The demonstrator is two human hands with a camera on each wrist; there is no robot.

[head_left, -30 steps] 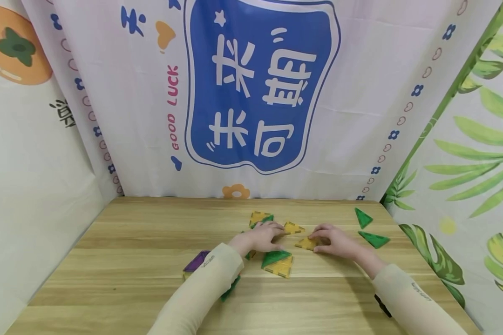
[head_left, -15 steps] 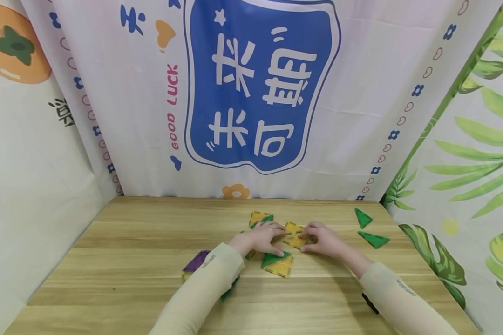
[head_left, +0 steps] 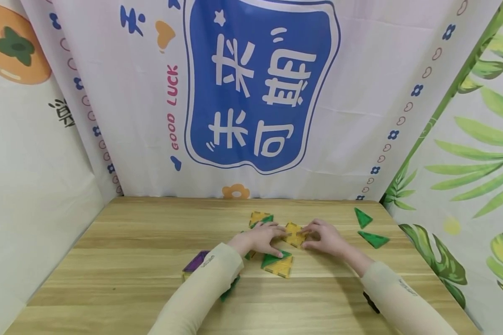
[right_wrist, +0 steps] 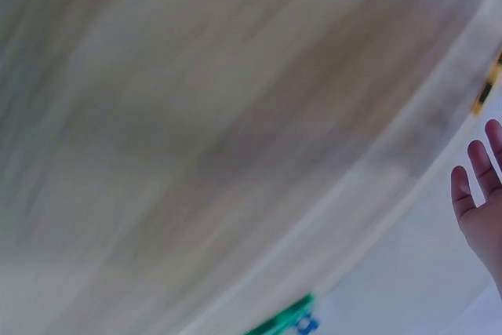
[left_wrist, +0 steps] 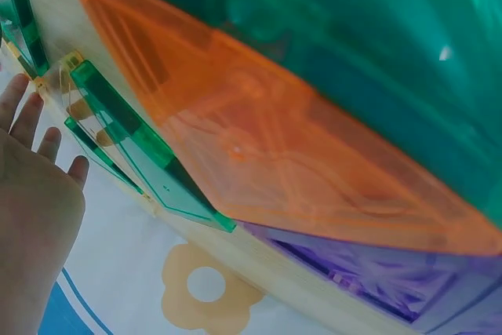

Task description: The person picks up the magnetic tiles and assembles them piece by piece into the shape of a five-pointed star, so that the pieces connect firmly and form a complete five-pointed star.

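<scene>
In the head view, two yellow triangular magnetic tiles (head_left: 295, 236) lie edge to edge between the hands, forming a square. The right hand (head_left: 327, 238) holds the nearer one at its right corner, thumb along its lower edge; the right wrist view shows only some fingers (right_wrist: 478, 170). The left hand (head_left: 264, 237) lies relaxed with its fingertips at the yellow tiles' left side and its thumb by a green triangular tile (head_left: 274, 257). That green tile overlies a yellow tile (head_left: 282, 268). Spread fingers of the left hand (left_wrist: 31, 194) appear in the left wrist view.
Behind the left hand sit a yellow tile (head_left: 258, 217) and green tile (head_left: 268, 219). Two green triangles (head_left: 363, 217) lie at right. Near the left sleeve stands a purple-topped tile structure (head_left: 196, 261); an orange tile (left_wrist: 235, 131) looms close in the left wrist view.
The right hand has slid the nearer yellow triangle leftward against the other yellow triangle, closing the gap between them. The left hand has stayed nearly still.
</scene>
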